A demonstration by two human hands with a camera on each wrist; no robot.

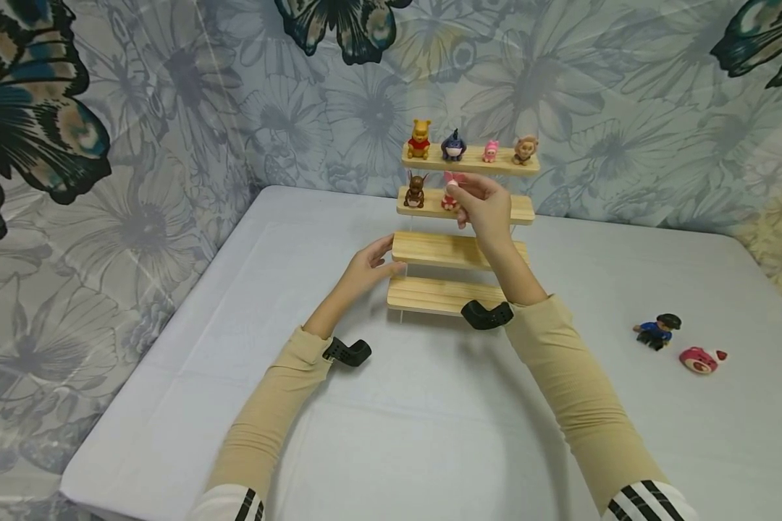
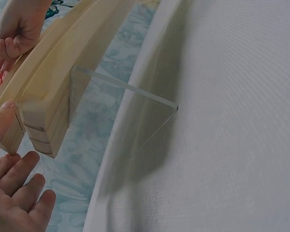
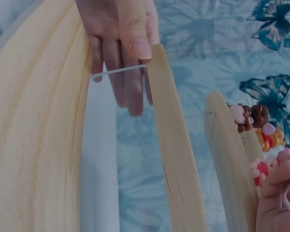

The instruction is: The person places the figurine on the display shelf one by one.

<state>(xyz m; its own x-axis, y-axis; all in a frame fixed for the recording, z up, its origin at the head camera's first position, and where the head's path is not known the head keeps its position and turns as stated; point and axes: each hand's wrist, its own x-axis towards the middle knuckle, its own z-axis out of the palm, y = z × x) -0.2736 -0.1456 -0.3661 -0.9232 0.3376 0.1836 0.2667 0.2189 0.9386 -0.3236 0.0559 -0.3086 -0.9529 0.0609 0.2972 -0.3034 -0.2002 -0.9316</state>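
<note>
A tiered wooden display shelf (image 1: 446, 248) stands at the back of the table. My right hand (image 1: 486, 206) pinches a small pink and red figurine (image 1: 448, 202) at the second tier from the top, right of a brown eared figurine (image 1: 415, 192). Whether its base touches the board cannot be told. My left hand (image 1: 367, 266) holds the left end of the third tier between thumb and fingers; in the left wrist view its other fingers (image 2: 26, 193) spread off the board. Along the top tier sit a yellow bear in red (image 1: 419, 141), a blue donkey (image 1: 453, 148), a pink figurine (image 1: 490, 152) and a tan one (image 1: 525, 150).
On the table's right lie a figurine in blue with a black cap (image 1: 657, 332) and a pink bear-head piece (image 1: 699, 360). A floral cloth wall (image 1: 378, 108) rises right behind the shelf. Black wrist mounts (image 1: 486, 315) project from both sleeves.
</note>
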